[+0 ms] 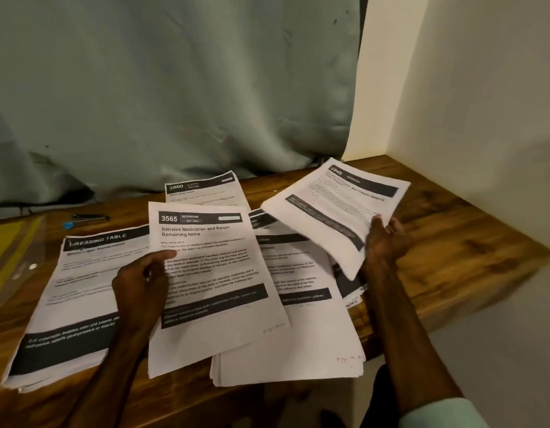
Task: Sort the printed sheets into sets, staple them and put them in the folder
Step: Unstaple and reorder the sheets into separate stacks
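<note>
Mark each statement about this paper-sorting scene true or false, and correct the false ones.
1. The left hand holds the 3565 sheet. True.
2. The right hand holds nothing. False: it grips the 2945 sheets, raised above the table.
3. The yellow folder lies at the table's left end. True.
4. The 3800 sheet lies nearest the person. False: it lies at the back, by the curtain.
5. The Dressing Table stack lies to the right of the 3565 sheet. False: it lies to its left.
</note>
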Available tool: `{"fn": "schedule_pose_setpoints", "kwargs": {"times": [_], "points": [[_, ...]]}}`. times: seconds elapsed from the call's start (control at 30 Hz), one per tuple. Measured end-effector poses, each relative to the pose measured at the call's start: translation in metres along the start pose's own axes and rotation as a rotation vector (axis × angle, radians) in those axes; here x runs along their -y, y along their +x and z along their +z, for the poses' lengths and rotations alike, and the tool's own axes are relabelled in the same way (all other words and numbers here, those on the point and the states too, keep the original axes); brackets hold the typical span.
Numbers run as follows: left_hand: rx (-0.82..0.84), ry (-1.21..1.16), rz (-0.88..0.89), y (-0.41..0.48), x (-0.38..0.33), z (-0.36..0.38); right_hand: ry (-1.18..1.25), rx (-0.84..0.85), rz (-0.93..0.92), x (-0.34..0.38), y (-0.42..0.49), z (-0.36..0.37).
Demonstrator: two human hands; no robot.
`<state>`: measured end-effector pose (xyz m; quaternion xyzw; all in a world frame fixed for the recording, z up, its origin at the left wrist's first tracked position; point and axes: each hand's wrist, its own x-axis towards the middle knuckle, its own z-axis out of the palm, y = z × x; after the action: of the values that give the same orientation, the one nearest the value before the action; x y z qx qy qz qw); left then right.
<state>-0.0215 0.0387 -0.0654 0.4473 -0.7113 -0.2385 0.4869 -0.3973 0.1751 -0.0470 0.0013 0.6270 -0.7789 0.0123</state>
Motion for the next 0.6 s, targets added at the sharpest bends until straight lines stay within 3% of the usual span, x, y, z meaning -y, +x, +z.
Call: {"fn": "schedule_pose_setpoints", "kwargs": {"times": [0.13, 0.27, 0.33, 0.43, 0.6], "points": [[0.090, -0.235, -0.175, -0.001, -0.018, 0.000, -0.025, 0.381, -0.151, 0.001, -0.048, 0.017], [0.235, -0.570, -0.546, 0.003, -0.033, -0.008, -0.150, 0.748, -0.379, 0.013, -0.114, 0.031], [0.323, -0.631, -0.721, 0.007, -0.036, -0.014, -0.238, 0.887, -0.458, 0.013, -0.141, 0.034], [0.319, -0.532, -0.645, 0.007, -0.038, -0.017, -0.295, 0.978, -0.419, 0.005, -0.163, 0.038], [0.331, -0.564, -0.604, 0.004, -0.032, -0.017, -0.332, 1.024, -0.356, 0.003, -0.157, 0.028]]}}
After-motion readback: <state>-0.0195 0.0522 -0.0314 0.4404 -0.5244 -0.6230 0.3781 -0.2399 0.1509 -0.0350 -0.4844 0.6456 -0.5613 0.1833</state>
